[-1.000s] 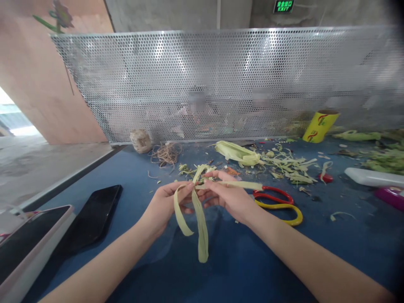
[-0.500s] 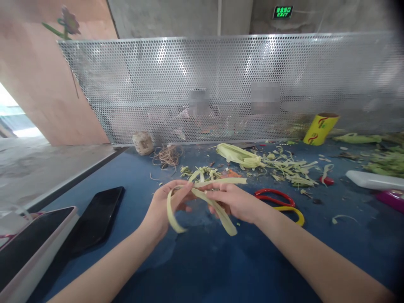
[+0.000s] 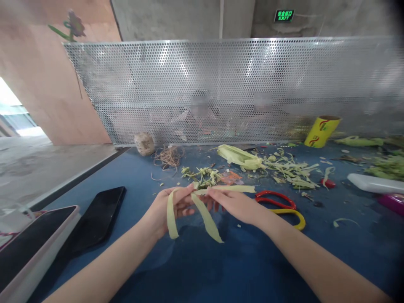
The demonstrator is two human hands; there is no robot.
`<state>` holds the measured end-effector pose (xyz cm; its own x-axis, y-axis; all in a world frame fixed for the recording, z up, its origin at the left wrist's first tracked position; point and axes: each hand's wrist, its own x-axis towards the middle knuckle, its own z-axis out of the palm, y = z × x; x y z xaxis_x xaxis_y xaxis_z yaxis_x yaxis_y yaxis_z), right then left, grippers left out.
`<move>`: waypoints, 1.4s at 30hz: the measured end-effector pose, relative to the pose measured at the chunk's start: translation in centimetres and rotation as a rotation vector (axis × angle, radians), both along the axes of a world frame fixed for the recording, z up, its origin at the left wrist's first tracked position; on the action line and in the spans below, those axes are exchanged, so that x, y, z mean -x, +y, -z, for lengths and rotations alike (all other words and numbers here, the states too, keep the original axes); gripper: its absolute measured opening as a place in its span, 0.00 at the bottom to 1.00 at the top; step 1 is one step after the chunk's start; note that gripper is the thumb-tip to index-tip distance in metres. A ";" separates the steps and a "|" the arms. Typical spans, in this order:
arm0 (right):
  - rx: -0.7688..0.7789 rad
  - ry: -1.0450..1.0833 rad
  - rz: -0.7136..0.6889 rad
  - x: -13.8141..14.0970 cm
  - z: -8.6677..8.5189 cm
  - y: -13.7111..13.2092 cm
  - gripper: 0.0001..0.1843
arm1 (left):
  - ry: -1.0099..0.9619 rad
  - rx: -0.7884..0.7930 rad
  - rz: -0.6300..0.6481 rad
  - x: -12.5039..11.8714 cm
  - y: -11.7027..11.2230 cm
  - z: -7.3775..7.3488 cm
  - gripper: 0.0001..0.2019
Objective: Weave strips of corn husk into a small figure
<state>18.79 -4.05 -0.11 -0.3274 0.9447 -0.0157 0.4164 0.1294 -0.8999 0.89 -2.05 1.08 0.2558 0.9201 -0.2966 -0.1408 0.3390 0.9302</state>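
Observation:
Pale green corn husk strips [image 3: 206,219] cross between my hands over the blue table. My left hand [image 3: 167,208] pinches them where they meet, thumb on top, and one strip curls down over its fingers. Another strip hangs free toward me. My right hand [image 3: 236,206] has its thumb and fingers closed on the strip that runs out to the right past its knuckles. Just beyond my fingers lies a small pile of knotted husk pieces [image 3: 205,174]. Scissors with red and yellow handles [image 3: 288,206] lie beside my right wrist, their blades hidden.
A corn husk bundle [image 3: 238,158], husk scraps [image 3: 296,170], twine [image 3: 168,156] and a yellow tube [image 3: 322,131] lie toward the perforated metal screen [image 3: 202,67]. A black phone [image 3: 97,219] and a pink-edged device [image 3: 34,240] are at left. People sit behind the screen.
My right thumb has come down onto the strip near the crossing. The strip pointing right has shifted slightly further right and lower, and the hanging strip has swung left.

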 end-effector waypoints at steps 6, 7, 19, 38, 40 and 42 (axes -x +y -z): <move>0.128 0.207 -0.042 0.5 0.6 0.8 0.33 | 0.026 0.206 0.032 -0.1 -0.4 -0.6 0.24; 0.135 0.214 -0.035 0.6 0.8 1.0 0.33 | 0.039 0.237 0.044 -0.2 -0.5 -0.8 0.26; 0.150 0.548 0.049 0.3 -0.2 1.2 0.13 | 0.064 -0.029 0.049 0.4 -0.1 -0.6 0.04; -1.400 -0.617 0.018 1.8 0.6 -1.3 0.08 | 0.168 -0.255 -0.061 -0.1 -0.1 -0.3 0.12; -1.374 -0.565 0.008 1.8 0.5 -1.4 0.08 | 0.166 -0.259 -0.064 -0.1 -0.1 -0.3 0.12; -1.229 -0.452 0.023 1.6 0.4 -1.2 0.08 | 0.163 -0.268 -0.060 -0.1 -0.1 -0.3 0.12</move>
<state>17.22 -5.25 -0.48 -0.5037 0.4253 0.7519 0.6617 0.7495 0.0193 0.99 -2.12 1.37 0.1680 0.9830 -0.0746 0.0056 0.0747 0.9972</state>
